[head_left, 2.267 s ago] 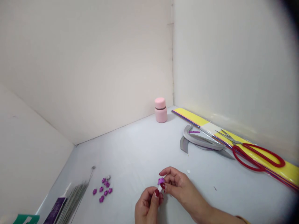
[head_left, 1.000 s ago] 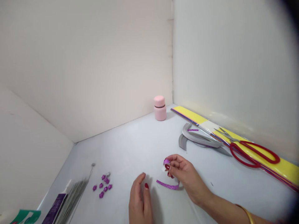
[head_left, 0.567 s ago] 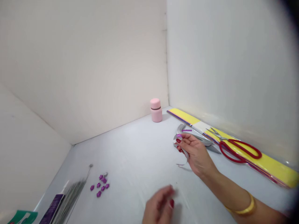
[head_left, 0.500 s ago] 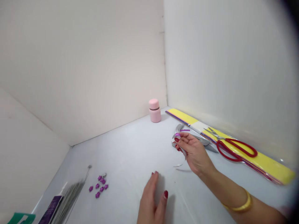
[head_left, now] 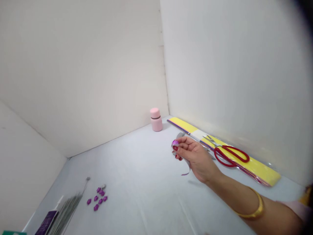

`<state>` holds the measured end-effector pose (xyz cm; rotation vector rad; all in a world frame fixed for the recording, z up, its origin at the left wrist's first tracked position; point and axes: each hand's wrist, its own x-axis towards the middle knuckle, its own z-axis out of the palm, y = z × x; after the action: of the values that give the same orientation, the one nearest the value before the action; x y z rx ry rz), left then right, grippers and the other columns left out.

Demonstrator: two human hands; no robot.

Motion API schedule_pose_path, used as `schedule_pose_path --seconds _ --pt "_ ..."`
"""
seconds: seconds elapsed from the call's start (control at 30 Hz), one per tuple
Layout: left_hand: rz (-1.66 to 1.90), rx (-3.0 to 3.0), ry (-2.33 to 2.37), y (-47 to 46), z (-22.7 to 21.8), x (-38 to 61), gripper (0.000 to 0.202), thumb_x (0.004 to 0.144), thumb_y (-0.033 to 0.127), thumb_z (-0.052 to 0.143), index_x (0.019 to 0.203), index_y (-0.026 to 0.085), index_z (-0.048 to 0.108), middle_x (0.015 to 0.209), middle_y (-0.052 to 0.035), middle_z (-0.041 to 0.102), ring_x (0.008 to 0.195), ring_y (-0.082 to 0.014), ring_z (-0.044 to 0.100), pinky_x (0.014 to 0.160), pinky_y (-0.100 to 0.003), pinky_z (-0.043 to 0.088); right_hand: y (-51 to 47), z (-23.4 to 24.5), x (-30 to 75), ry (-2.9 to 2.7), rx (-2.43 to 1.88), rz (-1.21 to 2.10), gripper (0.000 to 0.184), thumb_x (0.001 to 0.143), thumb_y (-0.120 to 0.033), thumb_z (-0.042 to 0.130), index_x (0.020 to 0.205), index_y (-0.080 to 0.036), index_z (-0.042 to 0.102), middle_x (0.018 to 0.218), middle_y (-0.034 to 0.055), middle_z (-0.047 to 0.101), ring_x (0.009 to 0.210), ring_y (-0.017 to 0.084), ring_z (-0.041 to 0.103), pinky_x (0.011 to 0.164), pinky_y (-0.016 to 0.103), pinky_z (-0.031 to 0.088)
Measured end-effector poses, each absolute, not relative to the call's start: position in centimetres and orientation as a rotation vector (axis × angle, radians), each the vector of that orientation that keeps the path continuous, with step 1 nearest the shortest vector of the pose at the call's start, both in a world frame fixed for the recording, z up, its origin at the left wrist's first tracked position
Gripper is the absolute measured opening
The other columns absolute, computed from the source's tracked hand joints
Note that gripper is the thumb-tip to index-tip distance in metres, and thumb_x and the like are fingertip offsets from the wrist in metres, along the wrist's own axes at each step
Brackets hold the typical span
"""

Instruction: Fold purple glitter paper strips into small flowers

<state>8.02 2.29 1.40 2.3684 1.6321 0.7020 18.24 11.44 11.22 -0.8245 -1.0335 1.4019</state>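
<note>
My right hand (head_left: 193,156) is pinched shut on a small curl of purple glitter paper (head_left: 175,142), and a thin paper strip (head_left: 186,173) hangs below it. Just behind the fingers lie curved grey paper strips (head_left: 180,134), partly hidden by the hand. A gold bangle (head_left: 254,209) circles my right forearm. My left hand is out of the picture. Far to the left, several small purple glitter flowers (head_left: 97,198) lie in a loose group, well away from my right hand.
Red-handled scissors (head_left: 228,156) rest on a long pack of yellow paper strips (head_left: 244,156) along the right wall. A pink jar (head_left: 156,120) stands in the back corner. A bundle of thin wire stems (head_left: 66,212) and a purple tube (head_left: 46,223) lie at the front left.
My left hand has dropped out of view. The right hand, still holding the purple curl, stays beside the grey strips, and the whole view has swung so that everything sits further left.
</note>
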Motion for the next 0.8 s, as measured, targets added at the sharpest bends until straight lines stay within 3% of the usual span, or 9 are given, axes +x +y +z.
schedule_pose_path --seconds 0.1,0.2,0.23,0.33,0.53,0.8 --pt "0.974 2.044 1.683 2.0 1.0 4.9 0.024 0.091 0.031 0.042 0.094 0.016 0.061 0.088 -0.0043 0.065 0.072 -0.0148 0.062 0.063 -0.03 0.053 10.2 9.7 16.8 -1.058 -0.856 1.548 0.02 0.064 -0.022 0.072 0.076 -0.017 0.057 0.062 -0.0029 0.06 0.049 0.008 0.05 0.049 0.021 0.035" --pt "1.352 1.382 1.567 2.0 0.9 2.1 0.038 0.085 0.047 0.046 0.066 0.015 0.057 0.053 0.0009 0.056 0.051 -0.0116 0.055 0.05 -0.021 0.047 8.7 7.6 14.6 -1.087 -0.835 1.723 0.018 0.066 -0.023 0.07 0.074 -0.015 0.057 0.059 -0.0037 0.059 0.049 0.008 0.05 0.051 0.021 0.036" --pt "1.493 1.119 1.492 1.9 1.0 1.5 0.033 0.074 0.048 0.061 0.069 0.016 0.059 0.057 0.001 0.058 0.053 -0.0118 0.054 0.052 -0.021 0.046 8.2 6.9 13.9 -1.092 -0.817 1.77 0.018 0.067 -0.023 0.07 0.076 -0.015 0.057 0.06 -0.0042 0.059 0.049 0.008 0.051 0.052 0.021 0.036" --pt "1.678 0.718 1.393 1.4 1.2 0.8 0.036 0.055 0.045 0.077 0.072 0.016 0.064 0.061 -0.0004 0.062 0.055 -0.0126 0.054 0.053 -0.022 0.044 7.1 5.3 12.4 -1.118 -0.814 1.847 0.017 0.067 -0.02 0.069 0.076 -0.015 0.056 0.06 -0.0042 0.059 0.05 0.008 0.051 0.053 0.021 0.037" --pt "1.637 0.664 1.298 1.0 1.3 0.7 0.031 0.055 0.044 0.078 0.058 0.015 0.066 0.048 -0.0009 0.062 0.046 -0.0095 0.05 0.049 -0.019 0.041 6.3 3.8 11.5 -1.163 -0.842 1.887 0.013 0.068 -0.02 0.067 0.075 -0.016 0.056 0.058 -0.0048 0.058 0.052 0.009 0.053 0.053 0.02 0.038" --pt "1.624 0.759 1.407 0.9 -0.2 0.5 0.034 0.059 0.048 0.074 0.058 0.015 0.063 0.047 -0.0023 0.065 0.043 -0.0109 0.056 0.047 -0.019 0.044 6.6 1.9 11.5 -1.32 -0.913 1.981 0.003 0.066 -0.015 0.057 0.068 -0.015 0.054 0.054 -0.004 0.057 0.046 0.008 0.049 0.045 0.019 0.037"
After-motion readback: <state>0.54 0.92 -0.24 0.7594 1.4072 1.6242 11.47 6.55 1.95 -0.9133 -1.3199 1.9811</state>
